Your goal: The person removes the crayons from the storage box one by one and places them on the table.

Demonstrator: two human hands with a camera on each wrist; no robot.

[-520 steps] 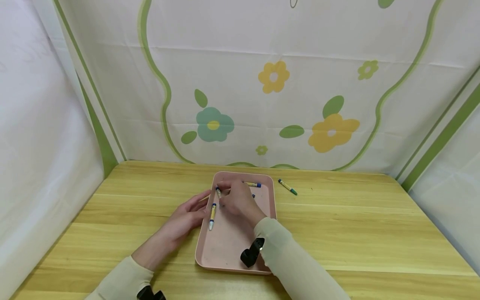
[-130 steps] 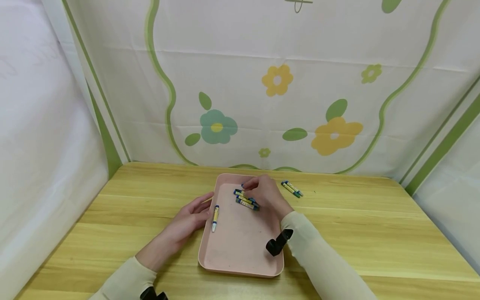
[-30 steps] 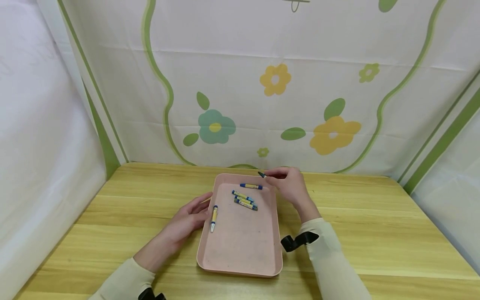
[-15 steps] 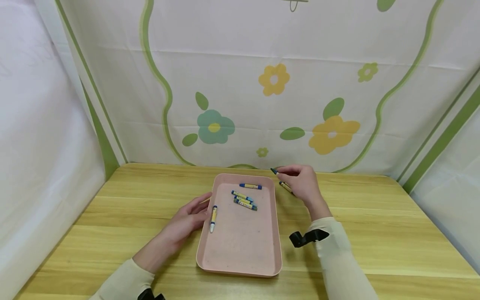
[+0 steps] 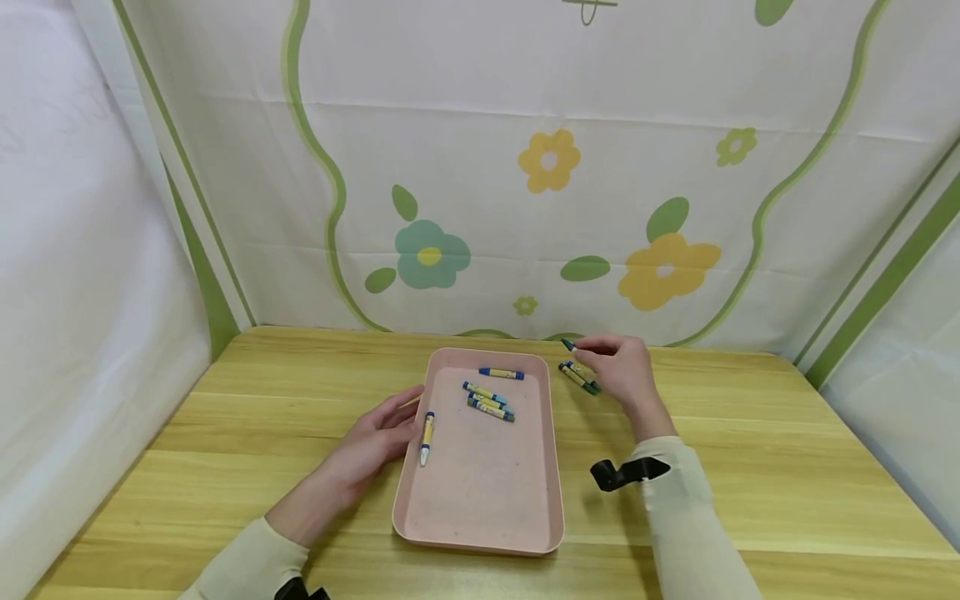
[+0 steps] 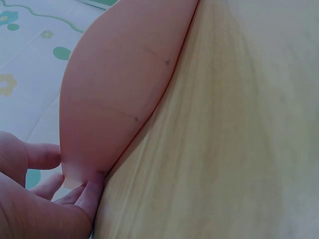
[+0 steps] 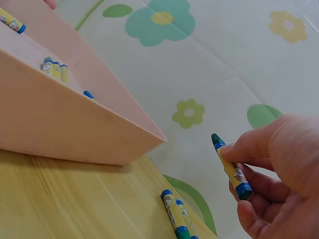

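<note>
My right hand (image 5: 625, 369) pinches a dark green crayon (image 7: 231, 169) with a yellow wrapper between thumb and fingers. It is raised above the table, right of the pink tray (image 5: 480, 492). Below it, two crayons (image 5: 577, 378) lie side by side on the wood, partly covered by the hand in the head view. My left hand (image 5: 378, 433) rests with its fingers against the tray's left wall. Inside the tray lie a blue crayon (image 5: 501, 373) at the back, a cluster of three crayons (image 5: 489, 402) in the middle, and a white-tipped crayon (image 5: 427, 438) along the left side.
The wooden table (image 5: 247, 417) runs out to both sides of the tray. A white curtain (image 5: 480, 192) printed with flowers stands behind its back edge, and white fabric hangs at the left and right.
The right hand has carried the dark green crayon from above the tray's back right corner rightward, past the two crayons on the table, uncovering them. My left hand has stayed put.
</note>
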